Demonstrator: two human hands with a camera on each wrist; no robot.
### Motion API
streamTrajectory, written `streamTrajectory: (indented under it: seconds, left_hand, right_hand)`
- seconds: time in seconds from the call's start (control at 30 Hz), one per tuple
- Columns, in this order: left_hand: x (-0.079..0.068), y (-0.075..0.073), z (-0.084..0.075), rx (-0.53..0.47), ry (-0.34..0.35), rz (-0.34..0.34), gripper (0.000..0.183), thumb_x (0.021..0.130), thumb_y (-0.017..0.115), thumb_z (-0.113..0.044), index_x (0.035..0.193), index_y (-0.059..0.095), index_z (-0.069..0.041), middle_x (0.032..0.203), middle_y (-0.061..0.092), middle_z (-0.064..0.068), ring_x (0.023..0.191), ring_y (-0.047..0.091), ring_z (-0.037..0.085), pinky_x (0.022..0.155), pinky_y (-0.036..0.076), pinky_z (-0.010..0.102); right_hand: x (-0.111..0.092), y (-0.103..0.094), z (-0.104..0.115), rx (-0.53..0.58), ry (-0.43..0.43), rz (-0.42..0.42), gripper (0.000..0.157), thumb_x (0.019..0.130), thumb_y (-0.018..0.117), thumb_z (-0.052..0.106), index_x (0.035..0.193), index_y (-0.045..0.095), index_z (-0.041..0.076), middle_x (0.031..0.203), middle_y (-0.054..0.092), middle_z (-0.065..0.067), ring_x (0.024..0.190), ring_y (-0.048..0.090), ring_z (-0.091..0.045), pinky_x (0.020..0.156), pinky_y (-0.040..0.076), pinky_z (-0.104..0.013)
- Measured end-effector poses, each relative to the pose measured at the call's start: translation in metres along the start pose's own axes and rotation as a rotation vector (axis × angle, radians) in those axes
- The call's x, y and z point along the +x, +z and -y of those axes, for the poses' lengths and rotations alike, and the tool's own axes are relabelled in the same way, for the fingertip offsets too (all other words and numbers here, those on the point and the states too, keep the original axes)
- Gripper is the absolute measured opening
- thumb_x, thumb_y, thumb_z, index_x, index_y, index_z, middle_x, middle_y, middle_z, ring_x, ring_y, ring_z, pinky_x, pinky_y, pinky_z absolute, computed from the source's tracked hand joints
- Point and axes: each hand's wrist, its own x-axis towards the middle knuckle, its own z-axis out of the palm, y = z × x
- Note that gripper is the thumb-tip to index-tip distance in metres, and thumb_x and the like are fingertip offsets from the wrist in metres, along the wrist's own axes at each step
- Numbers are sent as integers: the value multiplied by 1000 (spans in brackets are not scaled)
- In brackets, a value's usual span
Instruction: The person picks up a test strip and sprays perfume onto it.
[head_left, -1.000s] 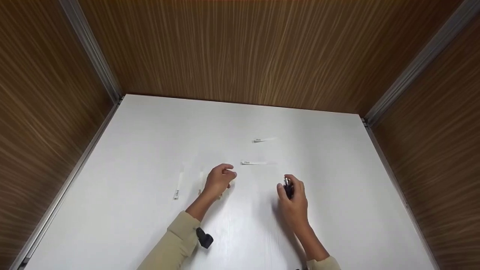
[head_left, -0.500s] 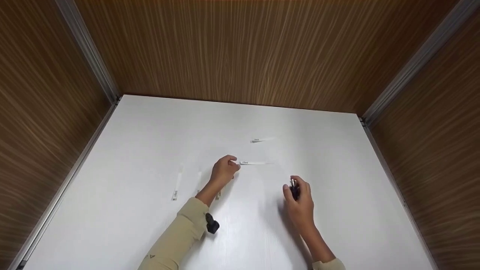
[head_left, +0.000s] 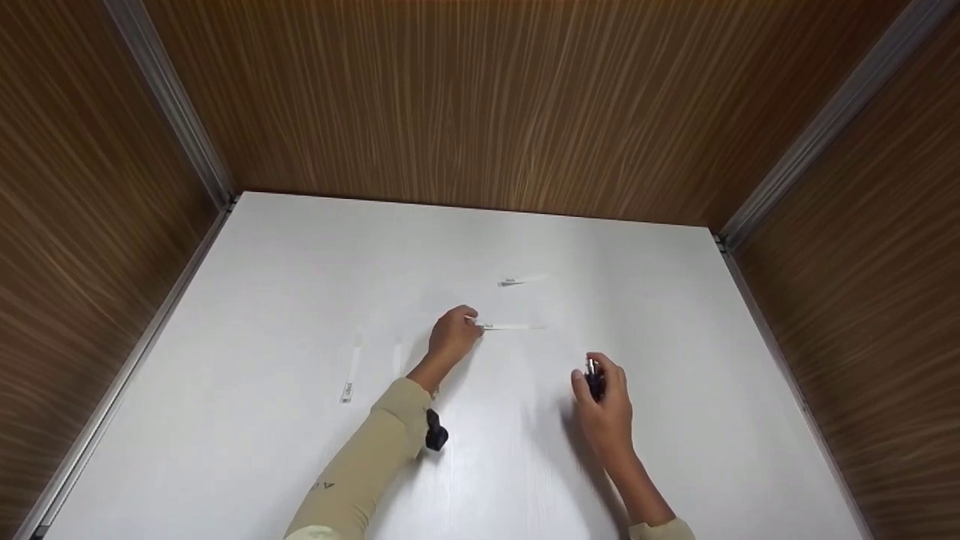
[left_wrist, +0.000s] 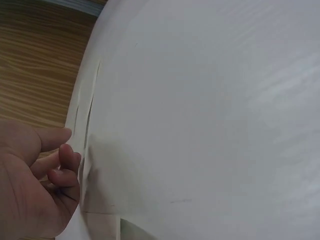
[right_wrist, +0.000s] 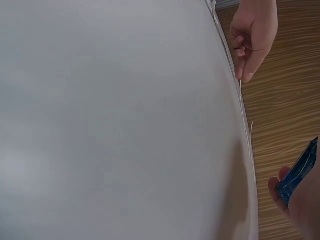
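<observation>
My left hand [head_left: 454, 334] pinches the printed left end of a narrow white paper strip [head_left: 517, 327] lying across the table. In the right wrist view, that hand's [right_wrist: 256, 37] thumb and finger meet at the strip's end. My right hand [head_left: 606, 409], apart to the right, holds a small dark blue object [head_left: 595, 385] with a silvery top, upright above the table. Through the right wrist view the object [right_wrist: 299, 175] looks blue and glassy; its kind is unclear. Its lower part is hidden in the palm.
Another printed strip [head_left: 523, 280] lies farther back. To the left are upright strips: one with its label showing [head_left: 351, 375] and one [head_left: 397, 356] partly behind the sleeve; a third mostly hidden. Wood-patterned walls [head_left: 480, 105] surround the white table [head_left: 300, 262].
My left hand has moved right and away from me to the middle strip's left end and taken hold of it. My right hand, still holding the blue object, has shifted slightly right.
</observation>
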Motion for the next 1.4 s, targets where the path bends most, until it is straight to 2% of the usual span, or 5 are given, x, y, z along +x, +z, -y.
streamTrajectory:
  seconds: [0.2,0.77,0.93,1.07,1.4]
  left_hand:
    - [4,4,-1,33,-18,-3,29,94,65,-13,121,68,-4,118,71,12,109,66,28,93,52,43]
    - [7,10,0,57,23,-26,21,95,60,-8,110,74,-8,108,73,9,100,68,26,85,53,42]
    - [6,9,-1,41,28,-22,22,95,59,-8,110,74,-12,105,72,7,96,66,24,81,52,41]
    - [3,7,-2,10,22,-6,23,96,59,-9,112,74,-14,105,70,6,95,64,23,81,51,40]
    - [-4,7,-1,-128,27,5,22,96,61,-8,112,75,-8,106,70,10,97,63,24,85,51,39]
  right_hand:
    - [0,-2,0,14,-17,-7,43,100,62,34,138,54,15,115,52,-3,91,48,-14,73,45,-30]
    - [1,-2,0,8,10,-11,43,100,62,36,138,53,20,125,52,-3,101,49,-15,85,44,-35]
    - [0,-2,1,12,21,1,45,100,61,38,140,52,19,129,52,-4,106,49,-15,89,43,-37]
    - [-1,-2,2,8,14,-3,43,100,61,37,138,53,20,121,52,-4,99,49,-15,82,43,-35]
    - [-2,1,-3,17,0,-17,44,100,63,34,138,53,17,120,53,-5,96,47,-16,80,42,-32]
